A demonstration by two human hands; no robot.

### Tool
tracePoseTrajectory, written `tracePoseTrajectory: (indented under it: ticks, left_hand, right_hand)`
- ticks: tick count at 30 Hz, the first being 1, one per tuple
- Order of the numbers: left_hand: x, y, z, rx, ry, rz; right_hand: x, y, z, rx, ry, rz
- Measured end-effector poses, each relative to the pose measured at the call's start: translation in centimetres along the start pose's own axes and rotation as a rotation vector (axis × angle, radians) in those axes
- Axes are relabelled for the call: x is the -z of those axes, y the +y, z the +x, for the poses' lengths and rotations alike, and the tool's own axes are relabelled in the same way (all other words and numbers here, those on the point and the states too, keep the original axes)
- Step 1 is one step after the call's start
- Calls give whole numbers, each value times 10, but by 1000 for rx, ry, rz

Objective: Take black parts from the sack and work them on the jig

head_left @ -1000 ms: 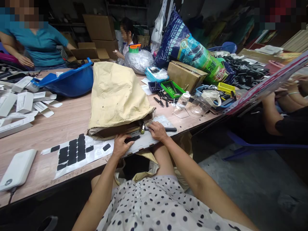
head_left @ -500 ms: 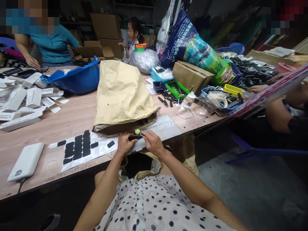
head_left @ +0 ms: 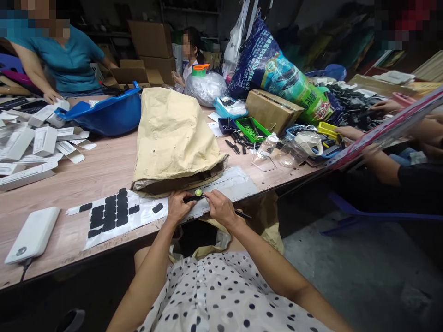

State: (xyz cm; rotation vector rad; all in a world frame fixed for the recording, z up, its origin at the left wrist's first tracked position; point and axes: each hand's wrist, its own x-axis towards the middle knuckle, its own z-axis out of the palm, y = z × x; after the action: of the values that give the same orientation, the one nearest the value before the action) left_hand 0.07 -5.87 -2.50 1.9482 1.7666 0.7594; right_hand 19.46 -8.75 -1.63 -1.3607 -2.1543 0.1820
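Observation:
Over the table's near edge, my left hand [head_left: 178, 206] is closed on a small black piece [head_left: 192, 198] with a round yellow-green disc [head_left: 198, 192] on top. My right hand [head_left: 221, 206] pinches a slim tool [head_left: 243, 214], its metal tip by the disc and its dark rear end showing past the wrist. Whether the tip touches the disc is too small to tell. Left of the hands lies a white backing sheet [head_left: 143, 216] carrying several black rounded stickers [head_left: 122, 206]. Beneath and right of them is a grey-white board [head_left: 242, 182].
Behind my hands lies a large tan paper sack [head_left: 176, 133]. A white power bank [head_left: 32, 235] with a cable is at left, near white boxes [head_left: 44, 140] and a blue basin [head_left: 107, 113]. A bottle [head_left: 267, 146] and pitcher [head_left: 294, 150] stand right. Co-workers sit around the table.
My hands stay nearly in place, with the tool tip still by the disc. The view shifts slightly. At left a co-worker's hand reaches to the white boxes; hands at right move over the black parts.

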Motion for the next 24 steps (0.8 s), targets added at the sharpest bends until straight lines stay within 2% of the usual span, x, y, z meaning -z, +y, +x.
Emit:
tracePoseTrajectory:
  ticks: [4,8,15,20,24]
  left_hand:
    - [0,0,0,-5,3,12]
    - [2,1,0,-6,-14,29]
    - [1,1,-2,-17,-25,22]
    - [3,-3,-1,-31,-29,13]
    - [10,4,-18,-145,10,-52]
  right_hand:
    - [1,10,1,-30,26,-6]
    - [8,33,13,-62,73,-45]
    - [7,76,22,-17,-10,-181]
    - [-1,79,19,-19,10,-204]
    - [-1,76,19,-32,0,-200]
